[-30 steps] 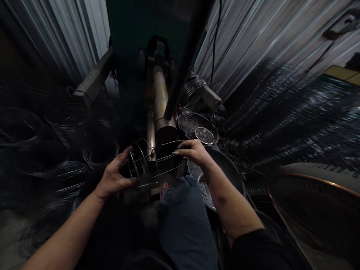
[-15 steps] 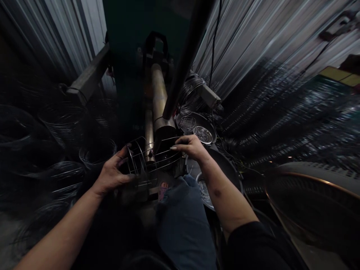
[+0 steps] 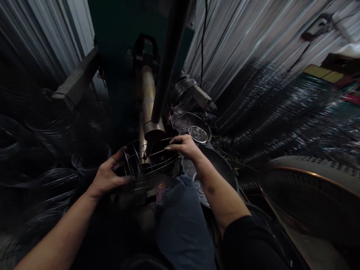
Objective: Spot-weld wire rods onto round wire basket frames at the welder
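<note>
An open frame of thin metal wires is held between my two hands, in front of a machine with two metal arms. My left hand grips its left end, thumb below and fingers above. At the right, my right hand pinches a wire of the frame between thumb and fingers. The thick upper cylinder of the machine ends just over the frame, and a thinner lower rod reaches down to the wires. Whether the metal tip touches the frame I cannot tell.
Pans with small wire pieces stand right of the machine, near a wire coil. A large round fan-like guard is at the right. Stacked wire parts line the wall; more wire baskets stand left. A dark bar slants overhead.
The surroundings have shifted left in the picture as the view turned slightly right. Both hands keep their hold on the wire frame at much the same place by the machine.
</note>
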Motion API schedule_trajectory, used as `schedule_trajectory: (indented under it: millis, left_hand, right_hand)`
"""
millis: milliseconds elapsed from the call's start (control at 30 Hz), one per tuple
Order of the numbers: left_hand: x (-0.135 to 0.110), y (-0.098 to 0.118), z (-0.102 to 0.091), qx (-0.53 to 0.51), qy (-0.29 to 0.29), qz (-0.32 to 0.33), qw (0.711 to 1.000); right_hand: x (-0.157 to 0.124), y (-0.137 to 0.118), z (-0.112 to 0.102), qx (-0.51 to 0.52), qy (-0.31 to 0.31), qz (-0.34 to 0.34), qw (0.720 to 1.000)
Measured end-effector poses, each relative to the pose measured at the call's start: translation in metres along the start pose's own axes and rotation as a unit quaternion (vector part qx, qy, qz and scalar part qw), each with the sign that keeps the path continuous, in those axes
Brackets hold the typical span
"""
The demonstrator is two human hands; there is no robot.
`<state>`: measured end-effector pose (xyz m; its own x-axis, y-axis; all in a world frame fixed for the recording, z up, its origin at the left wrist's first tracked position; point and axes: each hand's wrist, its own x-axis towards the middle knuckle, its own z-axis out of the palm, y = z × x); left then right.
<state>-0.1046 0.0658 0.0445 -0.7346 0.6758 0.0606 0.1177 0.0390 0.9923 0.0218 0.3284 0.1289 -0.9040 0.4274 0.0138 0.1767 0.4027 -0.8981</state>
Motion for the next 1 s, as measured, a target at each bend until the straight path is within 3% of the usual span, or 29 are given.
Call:
schedule_trajectory:
  millis: [233, 733, 800, 900, 933, 1000]
  left_hand:
    - [0.001, -0.005, -0.004, 0.022, -0.006, 0.02, 1.0]
    - [0.0, 0.002, 0.001, 0.011, -0.001, 0.02, 1.0]
    - [-0.012, 0.003, -0.002, 0.017, -0.003, 0.026, 1.0]
    - [-0.049, 0.0, -0.008, 0.01, 0.002, 0.001, 1.0]
    - [-0.064, -0.002, -0.009, 0.002, 0.013, -0.027, 1.0]
    - [-0.095, -0.009, -0.008, -0.031, 0.056, -0.111, 0.992]
  right_hand:
    - [-0.005, 0.01, 0.008, 0.001, 0.109, -0.104, 0.989]
    - [-0.008, 0.013, 0.009, -0.006, 0.108, -0.124, 0.986]
    - [-0.024, 0.008, 0.009, -0.024, 0.14, -0.141, 0.98]
    - [-0.071, 0.008, 0.019, -0.02, 0.212, -0.126, 0.969]
    - [-0.09, 0.012, 0.028, -0.004, 0.211, -0.103, 0.972]
    - [-0.129, 0.023, 0.053, 0.03, 0.108, -0.046, 0.993]
